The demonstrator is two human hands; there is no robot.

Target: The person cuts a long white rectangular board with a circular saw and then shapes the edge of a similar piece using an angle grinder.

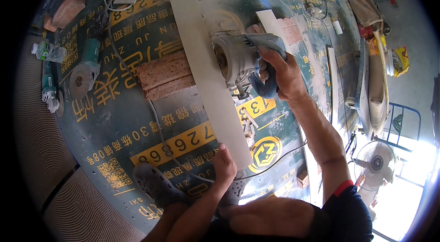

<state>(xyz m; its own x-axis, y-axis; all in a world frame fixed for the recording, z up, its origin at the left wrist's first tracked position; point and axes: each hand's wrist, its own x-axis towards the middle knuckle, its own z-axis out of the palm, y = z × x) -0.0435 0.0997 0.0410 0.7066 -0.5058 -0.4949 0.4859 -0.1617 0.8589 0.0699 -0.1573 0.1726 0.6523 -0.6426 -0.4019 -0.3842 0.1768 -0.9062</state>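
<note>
A long pale tile strip (215,91) runs from the top of the head view down toward me, resting across a reddish brick (167,75). At its near end my left hand (224,166) grips it, thumb on the upper face and the other fingers largely hidden. My right hand (285,73) is closed around the handle of a grey handheld tile cutter (236,54). The cutter sits along the strip's right edge; where its blade meets the tile cannot be made out. Pale dust hangs around the cutter, and slim offcuts (248,125) lie just below it.
A green angle grinder (87,65) and another grinder (49,88) lie left, near a plastic bottle (49,52). A power cord (158,127) crosses the printed green floor sheet. Right stand a fan (376,163) and leaning boards (363,86). My clogs (158,184) are close to the strip.
</note>
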